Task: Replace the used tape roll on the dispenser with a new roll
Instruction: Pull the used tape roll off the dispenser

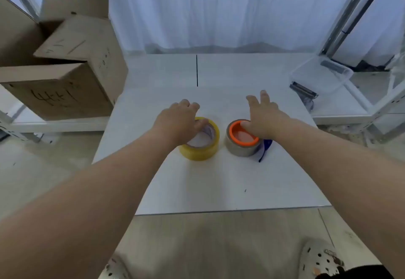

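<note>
A yellow tape roll (205,150) lies flat on the white table (219,182), left of centre. My left hand (179,121) rests over its far left rim, thumb dipping into the core. To its right lies a greyish tape roll (237,148) with an orange hub (238,136) inside it; a blue dispenser part (265,147) sticks out behind its right side. My right hand (263,119) hovers over that roll, thumb touching the orange hub, fingers spread. Neither hand has lifted anything.
An open cardboard box (65,68) stands at the left on a lower shelf. A clear plastic container (322,75) and a small dark metal tool (303,91) sit at the right back. White curtains hang behind; my shoes (320,261) show below the table's front edge.
</note>
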Demonstrator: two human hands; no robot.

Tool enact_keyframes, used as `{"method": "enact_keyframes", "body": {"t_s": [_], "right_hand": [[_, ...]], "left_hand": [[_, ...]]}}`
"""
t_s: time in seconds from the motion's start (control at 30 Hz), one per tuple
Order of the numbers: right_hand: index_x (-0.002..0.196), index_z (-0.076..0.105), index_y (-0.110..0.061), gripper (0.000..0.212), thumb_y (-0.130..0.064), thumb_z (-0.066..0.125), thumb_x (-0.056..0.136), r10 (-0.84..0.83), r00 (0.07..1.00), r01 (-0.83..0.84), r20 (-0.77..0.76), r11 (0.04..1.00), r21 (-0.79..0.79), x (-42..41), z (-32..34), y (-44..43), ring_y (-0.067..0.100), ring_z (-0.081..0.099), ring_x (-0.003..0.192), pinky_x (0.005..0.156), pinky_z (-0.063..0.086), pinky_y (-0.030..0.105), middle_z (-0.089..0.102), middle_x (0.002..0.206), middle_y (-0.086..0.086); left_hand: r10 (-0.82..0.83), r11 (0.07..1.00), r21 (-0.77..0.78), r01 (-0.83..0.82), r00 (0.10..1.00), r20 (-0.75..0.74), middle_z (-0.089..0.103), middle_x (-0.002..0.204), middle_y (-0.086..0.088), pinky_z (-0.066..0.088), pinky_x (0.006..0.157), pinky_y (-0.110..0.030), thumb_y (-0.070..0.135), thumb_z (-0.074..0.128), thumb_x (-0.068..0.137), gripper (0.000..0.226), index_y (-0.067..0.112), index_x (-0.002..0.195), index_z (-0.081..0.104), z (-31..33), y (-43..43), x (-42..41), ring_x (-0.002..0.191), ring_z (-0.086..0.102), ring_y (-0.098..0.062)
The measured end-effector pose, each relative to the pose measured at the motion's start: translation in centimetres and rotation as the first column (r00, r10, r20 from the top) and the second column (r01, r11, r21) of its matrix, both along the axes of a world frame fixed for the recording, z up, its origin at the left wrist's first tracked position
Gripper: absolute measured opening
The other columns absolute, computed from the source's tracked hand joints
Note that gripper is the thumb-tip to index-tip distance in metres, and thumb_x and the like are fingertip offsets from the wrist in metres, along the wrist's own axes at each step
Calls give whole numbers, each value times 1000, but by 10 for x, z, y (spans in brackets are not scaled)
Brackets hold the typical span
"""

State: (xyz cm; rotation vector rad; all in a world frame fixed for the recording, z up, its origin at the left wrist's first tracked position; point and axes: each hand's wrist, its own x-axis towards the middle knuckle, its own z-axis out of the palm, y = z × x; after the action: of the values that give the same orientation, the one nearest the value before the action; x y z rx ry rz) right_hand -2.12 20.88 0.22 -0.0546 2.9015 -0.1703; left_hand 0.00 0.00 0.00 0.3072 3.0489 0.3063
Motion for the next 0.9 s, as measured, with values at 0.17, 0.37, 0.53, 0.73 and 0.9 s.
{"method": "enact_keyframes", "body": {"t_s": [0.17, 0.37, 0.53, 0.73, 0.9], "right_hand": [[150, -7, -19, 88, -25, 55, 88, -198, 979, 192, -50, 976, -99, 4, -13, 1, 44, 31, 129, 83, 37, 40, -20, 156, 18], [141, 16, 1, 81, -24, 63, 80, -440, 891, 453, 107, 869, -199, 9, -29, 15, 31, 59, 84, 70, 48, 37, 55, 86, 11], [75, 45, -10, 12, -9, 54, 82, -314, 935, 344, 163, 914, -214, 20, -25, 18, 32, 62, 77, 68, 51, 32, 61, 86, 14], [109, 38, -5, 36, -12, 61, 82, -326, 945, 265, -13, 791, -552, 29, -2, 10, 22, 50, 68, 48, 36, 28, 47, 88, 7], [110, 31, -12, 41, -10, 62, 82, -348, 937, 196, -10, 550, -812, 45, 35, -16, 14, 53, 66, 43, 46, 24, 49, 92, 4]], "left_hand": [[-35, 993, -106, 46, 995, 97, 31, 149, -7, 33, 103, -46, 68, 41, 83, 75, 23, 143, 31, -13, 21, 0, 134, 31, -30], [-107, 953, -262, 152, 978, 179, 22, 153, -9, 21, 112, -49, 71, 49, 76, 86, 27, 146, 23, -25, 41, 3, 139, 22, -33], [-154, 903, -374, 210, 973, 173, 31, 145, -8, 20, 113, -49, 58, 60, 77, 75, 27, 140, 31, -21, 26, 3, 133, 29, -33], [-27, 998, -54, 41, 968, 248, 34, 149, -6, 20, 113, -48, 75, 33, 80, 79, 25, 141, 36, 8, 19, 11, 137, 29, -30], [46, 881, 463, -99, 991, 123, 58, 121, -10, 54, 86, -39, 48, 61, 84, 62, 17, 133, 35, 56, 41, 30, 93, 64, -22]]}}
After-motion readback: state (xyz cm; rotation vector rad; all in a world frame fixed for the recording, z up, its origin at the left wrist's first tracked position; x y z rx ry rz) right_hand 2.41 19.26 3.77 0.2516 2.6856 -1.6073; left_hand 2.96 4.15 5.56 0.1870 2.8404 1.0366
